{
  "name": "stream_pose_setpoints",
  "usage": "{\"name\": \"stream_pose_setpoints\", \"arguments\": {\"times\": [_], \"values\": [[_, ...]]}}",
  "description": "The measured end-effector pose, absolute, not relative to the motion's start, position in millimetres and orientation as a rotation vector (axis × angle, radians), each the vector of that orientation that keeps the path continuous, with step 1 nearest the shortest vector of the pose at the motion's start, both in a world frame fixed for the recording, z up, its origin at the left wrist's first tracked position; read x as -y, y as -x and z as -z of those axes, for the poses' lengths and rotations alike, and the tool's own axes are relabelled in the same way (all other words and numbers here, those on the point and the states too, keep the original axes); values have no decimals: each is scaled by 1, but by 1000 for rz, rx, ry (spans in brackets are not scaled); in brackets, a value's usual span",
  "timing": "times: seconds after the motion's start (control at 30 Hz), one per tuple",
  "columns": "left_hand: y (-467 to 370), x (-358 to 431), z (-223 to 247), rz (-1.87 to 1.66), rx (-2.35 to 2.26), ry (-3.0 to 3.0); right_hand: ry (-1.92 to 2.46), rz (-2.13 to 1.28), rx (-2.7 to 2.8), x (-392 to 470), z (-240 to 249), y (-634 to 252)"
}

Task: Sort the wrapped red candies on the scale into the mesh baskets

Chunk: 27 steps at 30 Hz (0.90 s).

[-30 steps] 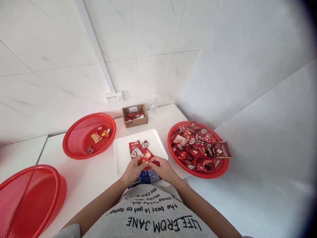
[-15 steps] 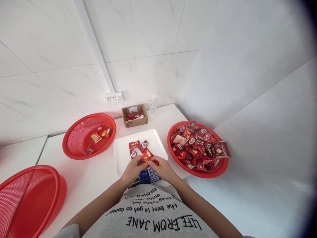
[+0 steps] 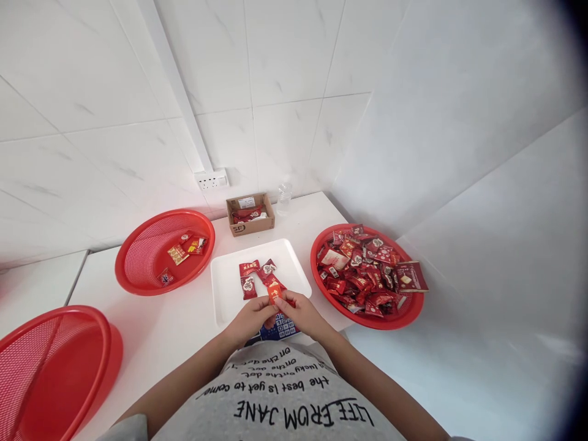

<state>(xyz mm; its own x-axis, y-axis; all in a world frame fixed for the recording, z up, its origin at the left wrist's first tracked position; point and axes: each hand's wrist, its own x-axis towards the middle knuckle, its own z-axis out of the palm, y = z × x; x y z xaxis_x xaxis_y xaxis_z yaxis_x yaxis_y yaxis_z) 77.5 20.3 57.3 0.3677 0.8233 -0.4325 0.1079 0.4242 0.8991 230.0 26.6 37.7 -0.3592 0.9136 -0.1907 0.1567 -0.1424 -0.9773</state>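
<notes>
Both my left hand (image 3: 252, 318) and my right hand (image 3: 301, 313) are closed on one small red snack packet (image 3: 274, 290), pinched between thumbs and fingers over the near edge of a white tray (image 3: 225, 306). Part of that packet is hidden by my fingers. On the tray lie several red packets: a plain red one (image 3: 248, 267), one with a white emblem (image 3: 248, 285) and a darker one (image 3: 267, 269). Beneath my hands shows the blue keypad (image 3: 282, 327) of a scale, partly covered by them.
To the right stands a red basket (image 3: 316, 269) heaped with packets. At left, one red basket (image 3: 128, 245) holds several packets, and another (image 3: 98, 318) stands nearer. A cardboard box (image 3: 252, 228) with packets and a clear plastic bottle (image 3: 284, 195) are by the wall.
The held packet has turned from lying crosswise to more upright between my fingers. My left hand has shifted slightly toward me, uncovering more of the emblem packet on the tray.
</notes>
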Motion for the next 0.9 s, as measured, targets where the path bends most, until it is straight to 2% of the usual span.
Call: {"name": "stream_pose_setpoints", "arguments": {"times": [0.2,0.9], "values": [[-79,-21,-65,-604,-1072,-1067,1108,-1695,1432,-24,-49,-230],[-72,-20,-58,-567,-1062,-1090,1144,-1695,1557,-22,-42,-232]]}}
